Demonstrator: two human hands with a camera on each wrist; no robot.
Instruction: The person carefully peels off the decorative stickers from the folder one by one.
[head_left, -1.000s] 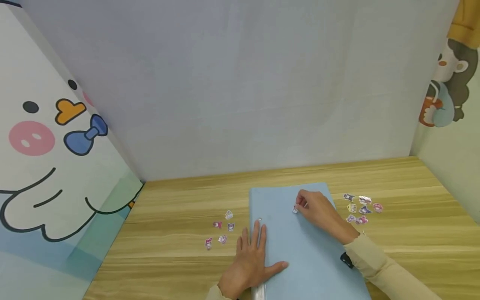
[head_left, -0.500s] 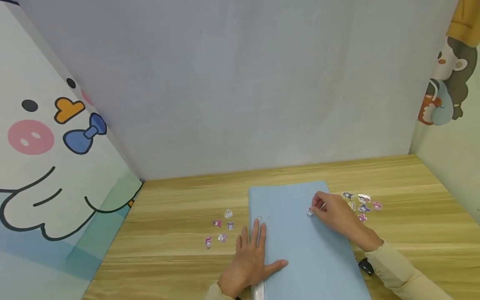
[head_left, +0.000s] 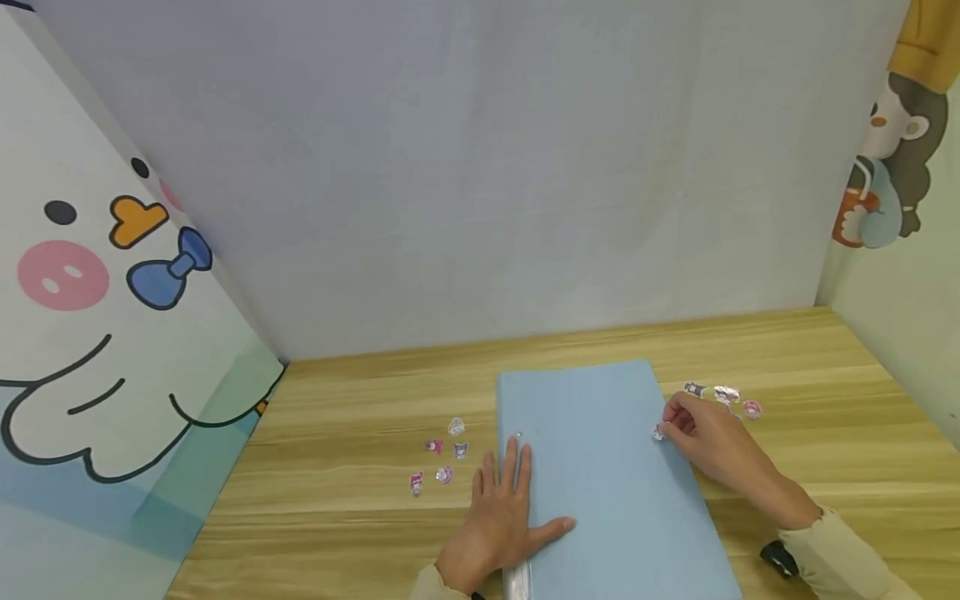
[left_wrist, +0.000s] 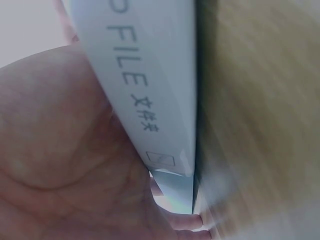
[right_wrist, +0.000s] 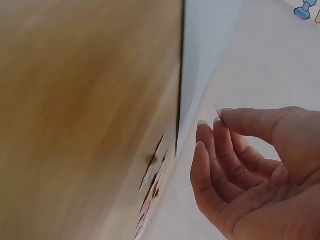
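Observation:
A light blue file folder point(head_left: 600, 483) lies on the wooden table, its printed white spine point(left_wrist: 150, 75) filling the left wrist view. Across the folder's left edge rests my left hand point(head_left: 495, 521), fingers spread and straight, thumb on the cover. My right hand point(head_left: 712, 442) pinches a small sticker point(head_left: 657, 432) between thumb and index finger, over the folder's right edge. Edge-on in the right wrist view, the sticker point(right_wrist: 218, 112) shows as a thin sliver held above the surface. What is printed on it is too small to tell.
Several small cartoon stickers point(head_left: 444, 475) lie on the table left of the folder. More stickers point(head_left: 726, 395) lie to its right, partly hidden by my right hand. A grey-white wall point(head_left: 525, 183) stands behind the table point(head_left: 337, 417), with cartoon-printed panels at both sides.
My right hand has moved right across the folder with the pinched sticker, from the upper middle to the right edge. The left hand has stayed in place.

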